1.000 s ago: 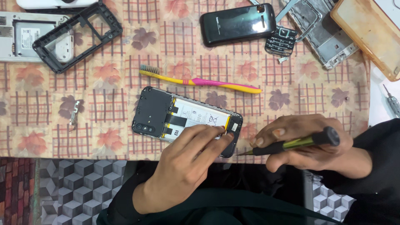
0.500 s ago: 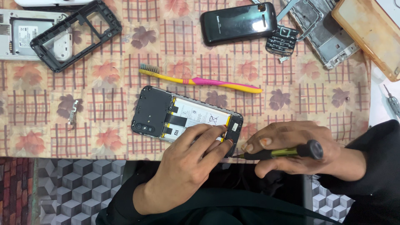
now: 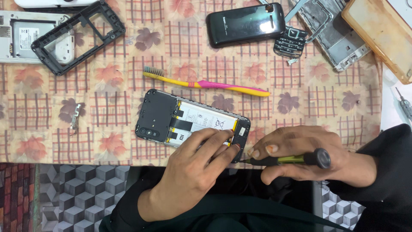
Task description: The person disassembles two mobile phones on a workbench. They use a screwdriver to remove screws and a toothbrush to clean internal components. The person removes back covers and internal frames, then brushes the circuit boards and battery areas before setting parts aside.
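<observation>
Here, your right hand (image 3: 300, 157) grips the screwdriver (image 3: 292, 160), shaft pointing leftward at the opened phone's (image 3: 189, 122) near corner, which your left hand (image 3: 193, 172) pins by fingertips.

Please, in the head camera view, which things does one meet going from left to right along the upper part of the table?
Black phone frame → toothbrush → black phone → small keypad → metal phone chassis → orange translucent case.
</observation>
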